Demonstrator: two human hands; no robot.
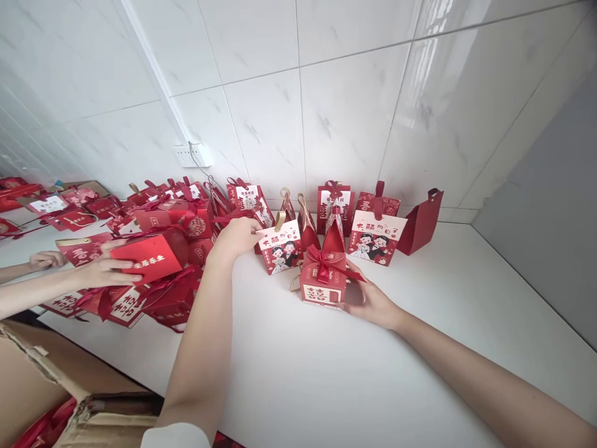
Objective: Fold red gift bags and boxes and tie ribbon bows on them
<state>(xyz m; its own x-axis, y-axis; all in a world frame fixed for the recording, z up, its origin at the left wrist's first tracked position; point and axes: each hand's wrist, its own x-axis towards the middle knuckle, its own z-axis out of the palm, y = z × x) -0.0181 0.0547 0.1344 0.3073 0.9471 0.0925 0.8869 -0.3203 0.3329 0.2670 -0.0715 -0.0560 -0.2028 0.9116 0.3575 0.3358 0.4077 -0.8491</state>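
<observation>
My right hand [370, 301] grips the right side of a red gift box [323, 287] with a dark red ribbon bow on top, which stands on the white table. My left hand [239, 238] is closed at the upper left corner of a red and white gift box [280, 249] with a printed couple and a gold loop; its fingertips are partly hidden. A similar couple-print box [373, 239] stands to the right. Behind them are narrow tent-shaped gift boxes [334, 235] and a white-fronted red box [326, 202].
At the left, another person's hand [109, 269] holds a red box [148, 256] over a pile of red gift boxes [175, 305]. A plain red box [423, 223] stands at the right. An opened cardboard carton [112, 429] sits at the lower left. A tiled wall [261, 130] backs the table.
</observation>
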